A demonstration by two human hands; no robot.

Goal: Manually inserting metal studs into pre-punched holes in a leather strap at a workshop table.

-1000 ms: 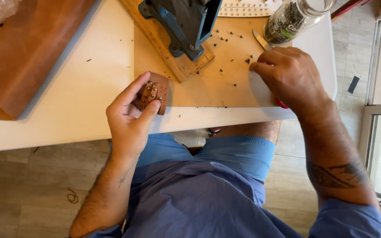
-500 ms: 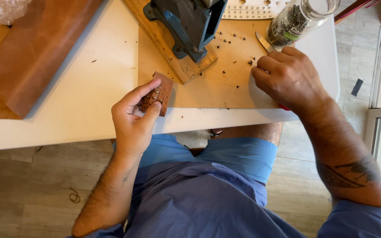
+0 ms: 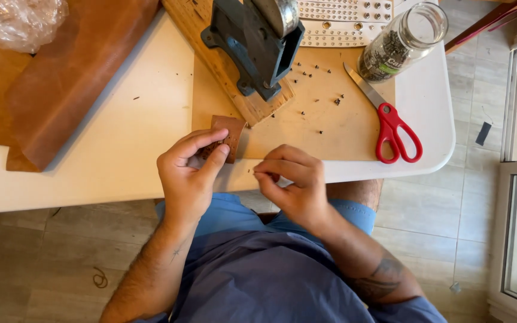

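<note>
Two hands at table edge, left hand (image 3: 189, 173) pinching leather piece (image 3: 225, 136), right hand (image 3: 291, 179) fingertips pressed together beside it

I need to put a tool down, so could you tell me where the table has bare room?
Bare white tabletop lies between the leather roll and the wooden board. It is crowded by the press, scissors and jar.

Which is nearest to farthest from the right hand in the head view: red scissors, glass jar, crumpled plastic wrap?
From the right hand:
1. Red scissors, on the table just up and right.
2. Glass jar, farther back at the right.
3. Crumpled plastic wrap, far top-left corner.
</note>
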